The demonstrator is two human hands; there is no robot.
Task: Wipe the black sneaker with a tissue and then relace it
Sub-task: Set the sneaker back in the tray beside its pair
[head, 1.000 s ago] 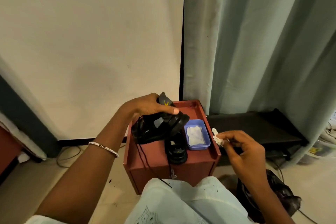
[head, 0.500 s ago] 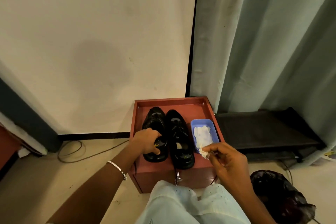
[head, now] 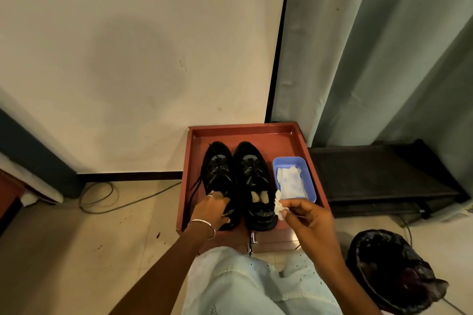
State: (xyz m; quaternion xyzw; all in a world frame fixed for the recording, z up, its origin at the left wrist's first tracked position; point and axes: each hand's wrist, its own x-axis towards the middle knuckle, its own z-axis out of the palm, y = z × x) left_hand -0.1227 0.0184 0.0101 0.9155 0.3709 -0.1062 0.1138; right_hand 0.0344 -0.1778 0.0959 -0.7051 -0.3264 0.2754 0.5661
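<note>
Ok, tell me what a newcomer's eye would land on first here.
The left hand grips the heel of the left black lace-up sneaker, which stands beside its twin on a red-brown wooden tray-top stand. The right hand pinches a crumpled white tissue near a blue plastic tub that holds a flat white tissue.

We've got a thin silver beaded bracelet, a slim ring just beyond it on the left hand, and a pale, dark-flecked garment below it.
</note>
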